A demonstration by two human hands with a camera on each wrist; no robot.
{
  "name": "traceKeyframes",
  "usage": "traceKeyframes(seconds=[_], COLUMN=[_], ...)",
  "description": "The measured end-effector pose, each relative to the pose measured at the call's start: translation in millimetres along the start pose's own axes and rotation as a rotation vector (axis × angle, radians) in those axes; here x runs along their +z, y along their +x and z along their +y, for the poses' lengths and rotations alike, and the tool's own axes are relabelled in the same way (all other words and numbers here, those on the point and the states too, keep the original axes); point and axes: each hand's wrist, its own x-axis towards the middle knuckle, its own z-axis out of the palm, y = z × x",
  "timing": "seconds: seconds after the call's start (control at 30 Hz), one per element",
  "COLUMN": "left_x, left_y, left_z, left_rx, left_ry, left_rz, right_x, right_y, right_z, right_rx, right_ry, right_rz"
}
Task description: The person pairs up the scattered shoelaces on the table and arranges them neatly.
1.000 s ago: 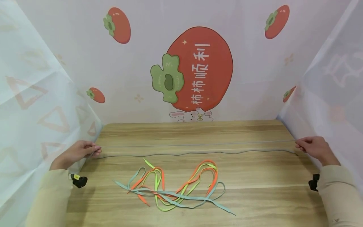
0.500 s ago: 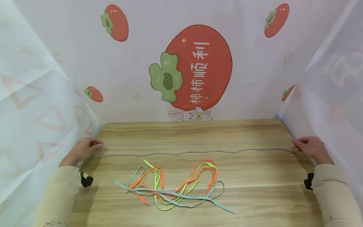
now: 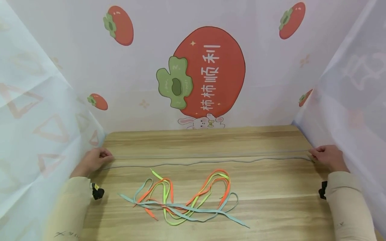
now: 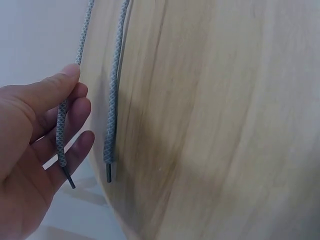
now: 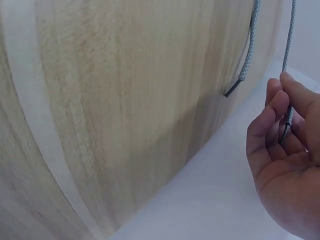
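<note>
A thin grey patterned shoelace (image 4: 85, 37) runs across the far part of the table between both hands. My left hand (image 3: 94, 159) pinches it near one end between thumb and fingers; the dark tip hangs below the palm in the left wrist view. At the other end my right hand (image 3: 329, 157) pinches the same lace, its dark tip (image 5: 285, 134) beside the curled fingers. A second grey shoelace (image 3: 187, 164) lies in a slightly wavy line on the wood, just nearer than the held one and roughly parallel to it.
Orange (image 3: 172, 192), lime-yellow (image 3: 164, 194) and pale blue-green (image 3: 205, 210) flat shoelaces lie loosely tangled at the middle front of the wooden table (image 3: 271, 214). White printed sheets (image 3: 135, 77) enclose the back and both sides.
My left hand has moved inward, to the right, and my right hand slightly left. The held shoelace now sags a little and looks less taut. The laces on the table stay put.
</note>
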Motion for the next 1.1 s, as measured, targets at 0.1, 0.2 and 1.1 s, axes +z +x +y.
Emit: traceKeyframes(seconds=[0.1, 0.2, 1.1], left_x=[3.0, 6.0, 7.9], left_y=[-0.1, -0.2, -2.4], left_z=[3.9, 7.2, 19.0], left_rx=[0.016, 0.039, 0.064], left_ry=[0.009, 0.026, 0.06], left_rz=[0.018, 0.04, -0.014], right_x=[3.3, 9.0, 25.7], right_y=[-0.6, 0.6, 7.1], right_z=[0.9, 1.1, 2.2], right_rx=[-0.009, -0.018, 0.03], right_ry=[0.0, 0.0, -0.012], right_rz=[0.029, 0.067, 0.14])
